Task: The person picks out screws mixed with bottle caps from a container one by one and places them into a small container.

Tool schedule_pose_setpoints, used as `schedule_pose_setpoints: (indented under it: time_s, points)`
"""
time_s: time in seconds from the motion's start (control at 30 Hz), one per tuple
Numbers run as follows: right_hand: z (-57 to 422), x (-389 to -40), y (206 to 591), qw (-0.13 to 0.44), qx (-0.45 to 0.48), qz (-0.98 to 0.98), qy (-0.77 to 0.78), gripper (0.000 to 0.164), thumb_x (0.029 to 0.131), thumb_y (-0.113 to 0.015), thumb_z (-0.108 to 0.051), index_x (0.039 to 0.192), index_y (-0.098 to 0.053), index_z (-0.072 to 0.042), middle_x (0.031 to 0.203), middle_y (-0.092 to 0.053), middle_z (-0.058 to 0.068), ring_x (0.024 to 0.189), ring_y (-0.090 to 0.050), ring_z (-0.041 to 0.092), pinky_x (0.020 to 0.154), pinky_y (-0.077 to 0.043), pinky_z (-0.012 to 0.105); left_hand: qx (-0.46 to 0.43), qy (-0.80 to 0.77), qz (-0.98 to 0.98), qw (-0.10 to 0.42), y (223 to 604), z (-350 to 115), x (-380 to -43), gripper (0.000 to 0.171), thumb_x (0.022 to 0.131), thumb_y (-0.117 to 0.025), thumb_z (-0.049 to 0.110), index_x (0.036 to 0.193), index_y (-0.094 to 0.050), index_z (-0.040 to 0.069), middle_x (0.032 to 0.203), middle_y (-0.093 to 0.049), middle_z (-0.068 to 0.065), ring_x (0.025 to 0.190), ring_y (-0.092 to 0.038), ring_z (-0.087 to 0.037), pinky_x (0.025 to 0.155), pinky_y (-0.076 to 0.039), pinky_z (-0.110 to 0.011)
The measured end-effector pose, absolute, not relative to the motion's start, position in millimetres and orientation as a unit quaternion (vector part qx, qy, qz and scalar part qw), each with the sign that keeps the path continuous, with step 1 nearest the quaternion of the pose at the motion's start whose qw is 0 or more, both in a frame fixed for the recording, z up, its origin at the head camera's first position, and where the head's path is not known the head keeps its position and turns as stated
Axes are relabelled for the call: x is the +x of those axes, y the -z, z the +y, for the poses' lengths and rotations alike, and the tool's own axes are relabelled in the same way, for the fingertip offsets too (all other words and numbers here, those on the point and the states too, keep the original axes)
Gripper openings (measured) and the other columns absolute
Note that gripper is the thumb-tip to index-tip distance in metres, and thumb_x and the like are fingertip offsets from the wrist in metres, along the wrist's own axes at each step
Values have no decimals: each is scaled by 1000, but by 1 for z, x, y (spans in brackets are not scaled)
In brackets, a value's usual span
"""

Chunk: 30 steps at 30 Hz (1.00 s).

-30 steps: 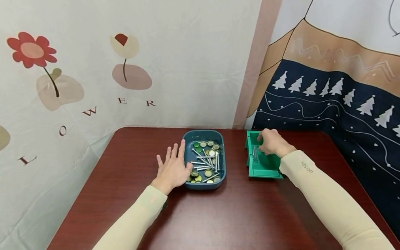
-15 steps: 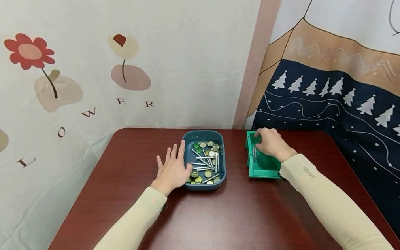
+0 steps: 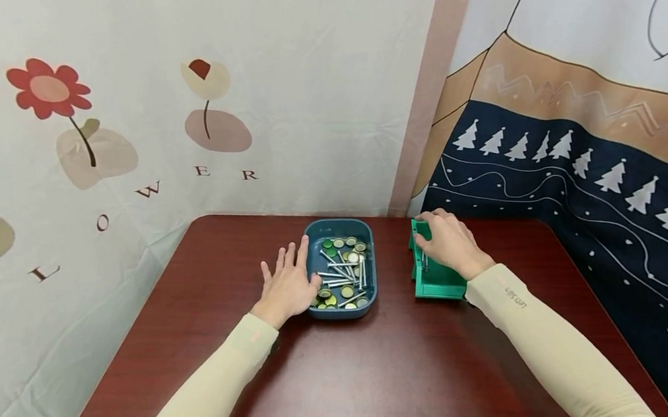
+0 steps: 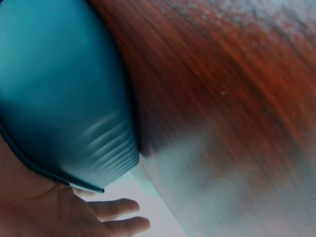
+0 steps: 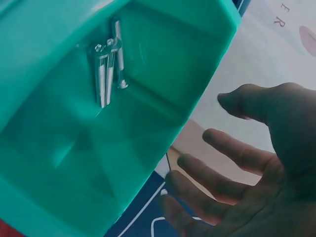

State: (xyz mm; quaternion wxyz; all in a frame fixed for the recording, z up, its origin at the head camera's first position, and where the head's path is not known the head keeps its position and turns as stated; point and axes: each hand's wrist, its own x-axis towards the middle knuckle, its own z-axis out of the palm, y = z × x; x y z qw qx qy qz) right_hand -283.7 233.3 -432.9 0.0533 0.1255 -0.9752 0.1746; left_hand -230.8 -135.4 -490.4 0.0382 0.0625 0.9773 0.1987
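My left hand point(image 3: 287, 289) lies with fingers spread along the left rim of a blue plastic basin point(image 3: 343, 313). In the left wrist view, its palm meets the rim of the basin point(image 4: 64, 89) and its straight fingers reach past it. Inside are several long metal bolts point(image 3: 343, 264) and several round bottle caps point(image 3: 348, 291). Over a green plastic bin point(image 3: 442, 290) is my right hand point(image 3: 451, 241), and it hides part of the bin. The right wrist view shows this hand point(image 5: 237, 173) with thumb and fingers apart, holding nothing. Three bolts point(image 5: 109, 74) lie in the bin.
Both containers stand side by side near the back edge of a dark red wooden table point(image 3: 349, 379), with a gap between them. Behind the table hangs a pale printed cloth point(image 3: 313, 104); a dark blue cloth point(image 3: 521, 165) hangs at the right.
My right hand has moved a little to the left over the green bin, and its fingers have spread from a more curled pose. My left hand and the basin have stayed put.
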Motion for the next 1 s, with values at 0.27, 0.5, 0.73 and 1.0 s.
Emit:
schedule_pose_setpoints:
  time_s: [0.27,0.5,0.73,1.0]
  points:
    - [218,-278,439,89,180,-967,-159,52,112,-75,-29,158,-71,-4,168,-60,32,151,-62,54,119,-58,71,59,-202,977,40,493,-137,-230,94,114,-53,41,190,-2,21,195,-18,-26,183,-15,-52,139,-3,-88]
    - [198,-271,437,118,206,-963,-126,51,110,-78,-26,157,-72,-5,175,-55,30,164,-52,55,135,-43,74,58,-205,976,42,493,-137,-231,94,113,-52,42,190,-1,23,195,-17,-25,183,-14,-50,140,-3,-87]
    - [177,-269,438,117,221,-963,-102,57,109,-80,-31,161,-70,-8,179,-53,25,173,-43,50,139,-37,73,57,-207,976,44,493,-135,-231,94,113,-52,41,190,0,24,196,-17,-24,183,-13,-50,140,-2,-87]
    - [146,-271,434,89,264,-957,-77,63,110,-81,-36,166,-66,-14,179,-54,23,172,-46,49,139,-39,71,54,-206,976,38,492,-135,-230,93,114,-54,40,191,-3,23,195,-18,-25,183,-15,-50,140,-3,-86]
